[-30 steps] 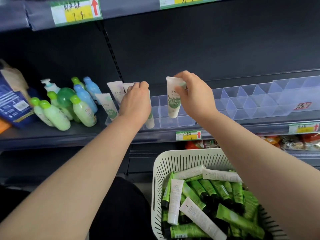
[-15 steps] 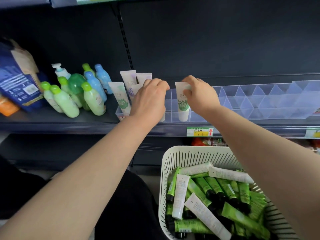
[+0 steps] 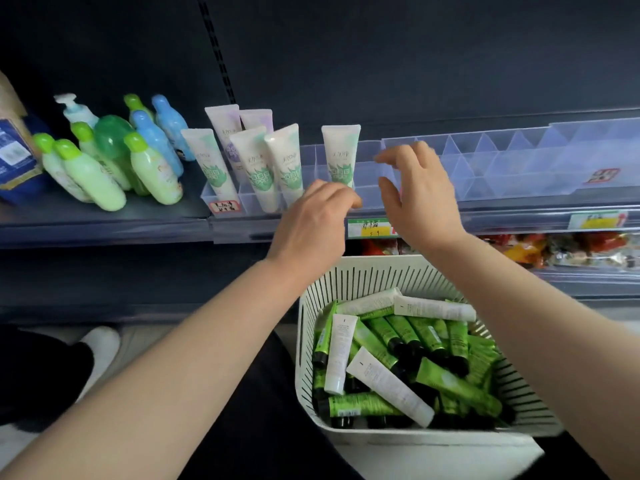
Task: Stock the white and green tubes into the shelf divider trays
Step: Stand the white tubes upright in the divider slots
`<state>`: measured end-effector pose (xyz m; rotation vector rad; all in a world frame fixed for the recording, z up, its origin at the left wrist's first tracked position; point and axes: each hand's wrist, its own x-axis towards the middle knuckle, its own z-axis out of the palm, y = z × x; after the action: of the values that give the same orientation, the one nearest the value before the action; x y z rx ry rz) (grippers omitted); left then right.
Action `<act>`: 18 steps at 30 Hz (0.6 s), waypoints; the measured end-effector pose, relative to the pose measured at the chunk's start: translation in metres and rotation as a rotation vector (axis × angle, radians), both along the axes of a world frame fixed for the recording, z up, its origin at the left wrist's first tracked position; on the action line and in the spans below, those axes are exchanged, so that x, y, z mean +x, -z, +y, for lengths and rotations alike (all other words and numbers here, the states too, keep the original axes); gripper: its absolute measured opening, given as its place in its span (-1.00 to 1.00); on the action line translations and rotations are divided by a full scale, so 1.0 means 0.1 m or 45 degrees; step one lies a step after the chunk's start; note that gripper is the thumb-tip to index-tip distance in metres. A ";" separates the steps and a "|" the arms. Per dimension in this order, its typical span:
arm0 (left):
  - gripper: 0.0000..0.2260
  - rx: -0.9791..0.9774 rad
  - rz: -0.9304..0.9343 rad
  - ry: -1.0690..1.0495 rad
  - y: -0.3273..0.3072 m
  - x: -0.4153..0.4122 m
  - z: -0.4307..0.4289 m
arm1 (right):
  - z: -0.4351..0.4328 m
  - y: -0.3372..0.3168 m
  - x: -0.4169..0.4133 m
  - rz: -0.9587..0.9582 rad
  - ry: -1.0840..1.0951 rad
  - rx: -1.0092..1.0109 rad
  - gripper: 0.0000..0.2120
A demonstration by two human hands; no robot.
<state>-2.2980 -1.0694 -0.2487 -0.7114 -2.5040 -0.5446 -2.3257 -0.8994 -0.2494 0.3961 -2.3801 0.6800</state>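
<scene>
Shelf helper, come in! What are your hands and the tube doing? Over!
Left hand loosely curled, empty; right hand open, empty. Rightmost white and green tube stands upright in the divider tray, no hand on it. Nothing in the way.

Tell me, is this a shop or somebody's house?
Most likely a shop: a price tag on the shelf edge, matching bottles lined up, and clear divider trays holding tubes.

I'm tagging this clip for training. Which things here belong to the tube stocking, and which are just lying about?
Job: white-and-green upright tubes, clear plastic divider tray, white slotted basket of loose tubes, left hand, right hand.
Lying about: green and blue plastic bottles, blue package, lower-shelf snack packets.
</scene>
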 end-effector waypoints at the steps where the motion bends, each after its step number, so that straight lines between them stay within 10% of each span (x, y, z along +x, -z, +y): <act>1: -0.69 -0.012 -0.056 0.016 0.12 0.06 0.05 | 0.09 0.11 0.10 -0.023 -0.010 0.041 -0.75; 18: -0.63 -0.248 -1.053 -0.220 1.51 0.73 0.35 | 1.00 1.66 0.74 -1.329 0.266 0.632 -0.42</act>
<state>-2.2246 -1.0341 -0.4000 -0.3577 -3.3823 -0.6236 -2.2516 -0.7989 -0.4154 -0.0642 -3.5277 0.1678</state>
